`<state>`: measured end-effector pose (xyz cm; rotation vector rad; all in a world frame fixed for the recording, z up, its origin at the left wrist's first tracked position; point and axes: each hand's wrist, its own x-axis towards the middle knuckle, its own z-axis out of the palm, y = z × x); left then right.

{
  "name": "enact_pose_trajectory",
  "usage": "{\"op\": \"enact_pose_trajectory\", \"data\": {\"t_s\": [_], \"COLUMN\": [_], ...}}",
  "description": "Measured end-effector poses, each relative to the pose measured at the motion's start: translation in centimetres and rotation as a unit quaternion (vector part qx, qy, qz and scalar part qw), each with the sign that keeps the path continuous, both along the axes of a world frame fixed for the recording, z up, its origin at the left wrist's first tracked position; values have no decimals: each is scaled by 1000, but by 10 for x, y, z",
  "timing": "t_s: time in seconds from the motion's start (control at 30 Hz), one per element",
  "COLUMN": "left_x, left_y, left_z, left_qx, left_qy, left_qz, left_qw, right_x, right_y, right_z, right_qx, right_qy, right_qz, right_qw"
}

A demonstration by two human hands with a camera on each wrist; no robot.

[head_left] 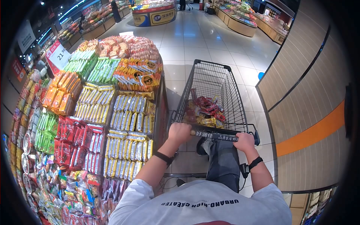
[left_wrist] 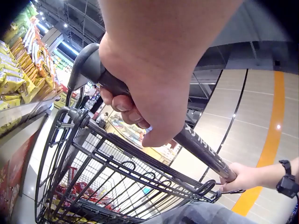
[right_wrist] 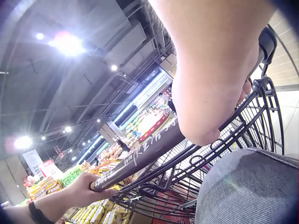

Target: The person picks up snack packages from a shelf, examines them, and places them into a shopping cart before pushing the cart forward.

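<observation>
A black wire shopping cart [head_left: 240, 90] stands in front of the person, with red and yellow packets [head_left: 210, 108] lying in its basket. The left hand [head_left: 180, 133] grips the left part of the dark handle bar [head_left: 213, 135]; in the left wrist view that hand [left_wrist: 149, 102] has its fingers curled round the bar. At the bar's right part the right hand [head_left: 245, 142] holds on; the right wrist view shows this hand [right_wrist: 210, 107] over the bar, its fingertips partly hidden.
Stacked packaged snacks [head_left: 93, 101] fill a display close on the left, with a price sign [head_left: 58, 56]. A wood-look wall with an orange stripe [head_left: 311, 131] curves along the right. Tiled floor [head_left: 195, 45] runs ahead to a round counter [head_left: 154, 17] and more displays.
</observation>
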<state>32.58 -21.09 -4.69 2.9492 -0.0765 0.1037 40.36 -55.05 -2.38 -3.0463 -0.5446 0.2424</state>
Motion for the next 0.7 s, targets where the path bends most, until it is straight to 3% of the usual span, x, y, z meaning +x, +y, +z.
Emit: {"op": "enact_pose_trajectory", "data": {"t_s": [0.6, 0.7], "left_x": [-1, 5], "left_y": [-4, 0], "left_z": [15, 0], "left_qx": [17, 12], "left_qy": [38, 2], "left_qz": [15, 9], "left_qw": [999, 1000], "right_x": [3, 5], "right_y": [-2, 1], "right_z": [-8, -1], "right_qx": [20, -1], "right_qy": [-30, -9], "right_qz": [7, 4], "right_qw": [999, 1000]}}
